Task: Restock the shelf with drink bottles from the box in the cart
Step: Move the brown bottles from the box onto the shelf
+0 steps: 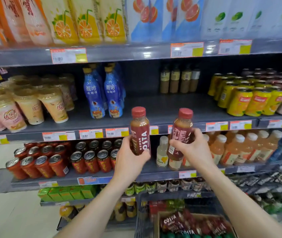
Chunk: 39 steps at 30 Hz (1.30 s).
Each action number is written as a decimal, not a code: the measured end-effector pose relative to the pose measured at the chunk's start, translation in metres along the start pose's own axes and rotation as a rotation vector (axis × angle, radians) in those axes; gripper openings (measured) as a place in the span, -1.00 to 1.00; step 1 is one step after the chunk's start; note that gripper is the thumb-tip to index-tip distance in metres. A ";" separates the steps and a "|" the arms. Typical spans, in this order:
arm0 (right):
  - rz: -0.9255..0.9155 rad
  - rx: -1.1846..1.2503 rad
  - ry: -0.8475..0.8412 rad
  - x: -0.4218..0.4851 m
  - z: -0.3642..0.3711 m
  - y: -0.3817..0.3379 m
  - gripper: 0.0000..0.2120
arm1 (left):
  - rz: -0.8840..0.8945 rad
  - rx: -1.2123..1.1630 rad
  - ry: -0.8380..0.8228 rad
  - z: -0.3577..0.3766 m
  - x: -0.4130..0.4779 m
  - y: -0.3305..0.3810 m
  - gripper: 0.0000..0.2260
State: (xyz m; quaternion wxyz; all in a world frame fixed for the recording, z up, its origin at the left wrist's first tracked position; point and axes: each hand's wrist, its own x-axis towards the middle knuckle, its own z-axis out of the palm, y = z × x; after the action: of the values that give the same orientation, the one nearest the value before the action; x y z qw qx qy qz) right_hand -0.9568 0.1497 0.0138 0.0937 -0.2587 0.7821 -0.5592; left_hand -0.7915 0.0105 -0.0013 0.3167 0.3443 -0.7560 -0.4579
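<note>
Blue coffee bottles [102, 95] stand at the left edge of a bare stretch of the middle shelf [162, 107]; a careless set-down there could topple them. The left hand [130, 157] grips an upright Costa coffee bottle [139, 133] by its lower half, in front of the shelf lip. The right hand [191, 148] holds a second bottle [182, 133], tilted and pinched mid-body, a looser hold that might slip. Its label is turned away and blurred. Lower right, the box [156, 227] in the cart [139, 212] is cut off by the frame, so its remaining bottles cannot be counted.
</note>
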 end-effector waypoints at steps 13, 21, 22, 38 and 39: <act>-0.123 0.021 -0.007 0.181 0.064 -0.047 -0.35 | 0.116 0.077 0.155 -0.009 0.115 0.013 -0.58; -0.141 0.002 -0.073 0.213 0.084 -0.027 -0.45 | 0.131 0.077 0.132 -0.003 0.148 -0.004 -0.58; -0.148 -0.018 -0.085 0.213 0.082 -0.024 -0.43 | 0.133 0.067 0.136 -0.002 0.151 -0.005 -0.60; -0.151 -0.402 -0.244 0.281 0.116 -0.019 -0.48 | 0.162 0.029 0.145 0.000 0.151 -0.018 -0.62; -0.149 -0.398 -0.238 0.289 0.120 -0.021 -0.49 | 0.165 0.029 0.138 0.000 0.151 -0.018 -0.62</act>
State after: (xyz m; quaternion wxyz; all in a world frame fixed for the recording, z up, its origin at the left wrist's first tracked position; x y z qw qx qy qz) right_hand -1.1440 -0.1013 0.0314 0.0909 -0.3933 0.8390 -0.3648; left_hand -0.8719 -0.1182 0.0068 0.3999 0.3161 -0.7647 -0.3942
